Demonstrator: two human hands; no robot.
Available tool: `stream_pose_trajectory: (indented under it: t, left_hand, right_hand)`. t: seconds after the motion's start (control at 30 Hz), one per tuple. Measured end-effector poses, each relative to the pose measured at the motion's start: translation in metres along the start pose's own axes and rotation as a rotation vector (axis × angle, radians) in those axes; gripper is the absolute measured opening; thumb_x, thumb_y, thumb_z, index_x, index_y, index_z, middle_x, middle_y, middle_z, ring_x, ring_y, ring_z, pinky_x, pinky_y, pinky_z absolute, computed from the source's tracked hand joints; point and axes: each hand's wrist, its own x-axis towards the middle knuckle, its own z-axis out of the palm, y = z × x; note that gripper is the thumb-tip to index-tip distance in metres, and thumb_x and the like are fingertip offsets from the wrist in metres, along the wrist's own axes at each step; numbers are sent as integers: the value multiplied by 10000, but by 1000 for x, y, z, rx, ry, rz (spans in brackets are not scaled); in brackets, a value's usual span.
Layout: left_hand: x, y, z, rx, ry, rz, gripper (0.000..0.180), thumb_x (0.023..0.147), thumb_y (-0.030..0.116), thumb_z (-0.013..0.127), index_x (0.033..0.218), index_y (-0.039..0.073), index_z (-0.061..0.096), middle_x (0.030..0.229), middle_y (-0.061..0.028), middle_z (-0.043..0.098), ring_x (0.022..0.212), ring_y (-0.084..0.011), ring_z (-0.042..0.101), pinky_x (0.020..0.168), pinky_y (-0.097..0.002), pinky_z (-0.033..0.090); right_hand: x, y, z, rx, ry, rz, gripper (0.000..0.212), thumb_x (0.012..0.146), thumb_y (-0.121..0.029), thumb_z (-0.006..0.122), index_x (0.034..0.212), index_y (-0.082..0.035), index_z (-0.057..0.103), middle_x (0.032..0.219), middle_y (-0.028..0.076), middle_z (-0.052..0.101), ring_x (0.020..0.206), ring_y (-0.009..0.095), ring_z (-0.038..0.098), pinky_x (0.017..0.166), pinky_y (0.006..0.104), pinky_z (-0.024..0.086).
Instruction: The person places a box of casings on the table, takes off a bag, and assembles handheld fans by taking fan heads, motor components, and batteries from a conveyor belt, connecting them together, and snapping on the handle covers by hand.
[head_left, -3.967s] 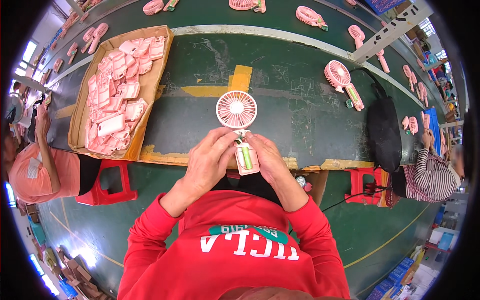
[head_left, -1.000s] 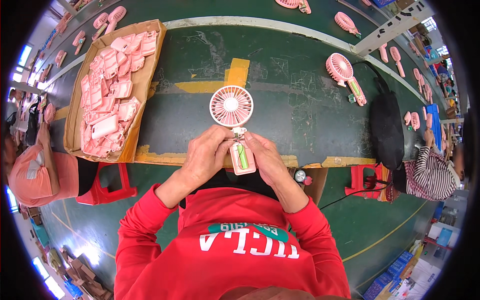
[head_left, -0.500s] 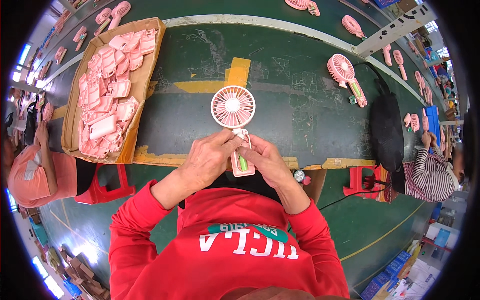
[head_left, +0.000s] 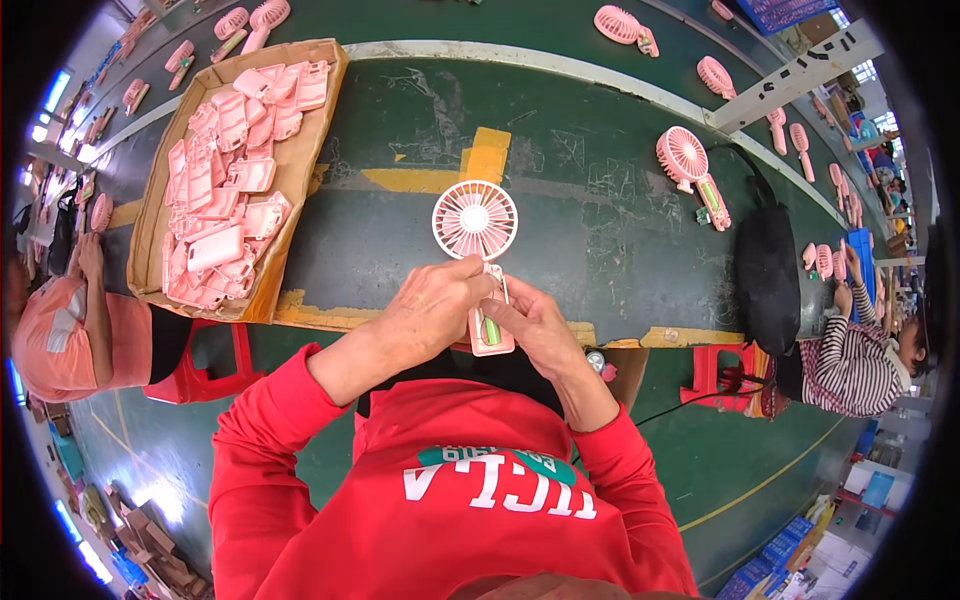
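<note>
A pink handheld fan [head_left: 475, 219] with a round white-rimmed grille is held at the table's front edge, its head away from me. Its handle is open and shows a green cell [head_left: 491, 332] inside. My left hand [head_left: 437, 305] is closed on the neck, its fingertips where handle and head meet. My right hand [head_left: 533, 322] grips the handle's right side, thumb laid across the opening. The fingers hide the upper part of the handle. To the left stands a cardboard tray [head_left: 324, 130] full of pink plastic shells [head_left: 217, 246].
Another pink fan [head_left: 683, 157] with an open handle lies to the right, beside a black bag [head_left: 768, 265]. More fans [head_left: 617, 25] lie beyond a pale metal rail [head_left: 540, 61]. Co-workers sit at left [head_left: 75, 335] and right [head_left: 850, 370].
The view has shifted slightly. Both hands keep their grip on the fan, with the fingers moving only a little at its neck. The person at right has raised an arm.
</note>
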Motion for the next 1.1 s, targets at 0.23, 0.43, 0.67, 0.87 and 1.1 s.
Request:
stream_pose_trajectory:
  t: [0.23,0.43,0.67,0.87,1.1]
  left_hand:
    - [1,9,-2,-104,87,-137,266,773,12,591,1032,27,534,895,-225,615,803,-401,603,655,-440,495]
    - [-6,0,10,-107,227,-67,226,796,27,587,1018,27,545,891,-183,617,782,-389,605,639,-428,499]
    - [-11,1,11,-34,262,-2,130,774,52,622,898,26,595,847,-129,592,714,-335,608,594,-392,496]
    - [-14,-5,15,39,258,96,222,725,35,624,940,34,568,836,-113,562,703,-307,600,579,-377,496]
    - [-23,-18,16,52,246,269,290,699,9,571,987,-10,542,974,-141,560,841,-297,600,705,-384,506]
  right_hand:
    - [1,-11,-3,196,11,172,347,959,-231,472,1206,13,479,1068,73,599,929,125,602,799,263,510]
    - [8,4,-6,102,42,70,340,964,-281,463,1133,10,516,981,52,612,855,95,594,723,242,505]
    - [7,-1,-5,97,49,106,319,963,-274,468,1112,0,535,967,40,615,832,87,586,710,234,498]
    - [7,-3,-4,140,86,124,309,965,-261,463,1111,0,544,972,35,613,837,90,587,722,239,498]
    - [7,-1,-3,132,77,92,332,967,-263,458,1154,2,528,986,36,605,836,89,590,719,239,504]
